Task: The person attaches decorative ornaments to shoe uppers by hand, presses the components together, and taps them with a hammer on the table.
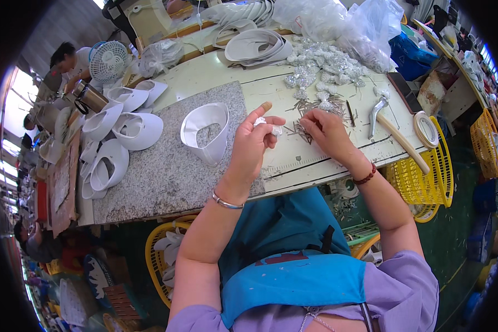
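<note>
My left hand (253,141) is held above the table with a small whitish bow (275,129) pinched between its fingers. My right hand (332,135) reaches down to a scatter of thin dark metal pins (299,131); its fingertips are pressed together, and whatever they hold is too small to make out. One silvery bow (325,102) lies just beyond that hand, in front of a heap of glittery silver bows (326,63). To the left of my left hand, a white sun visor (206,131) rests on a speckled grey stone slab (149,182).
Several white visors (137,130) lie along the slab's left side, with more stacked (258,47) at the back. A hammer (395,130), tape roll (425,129) and dark phone-like slab (404,92) are at the right. Yellow baskets (447,166) stand below. Another person works beyond a fan (108,62).
</note>
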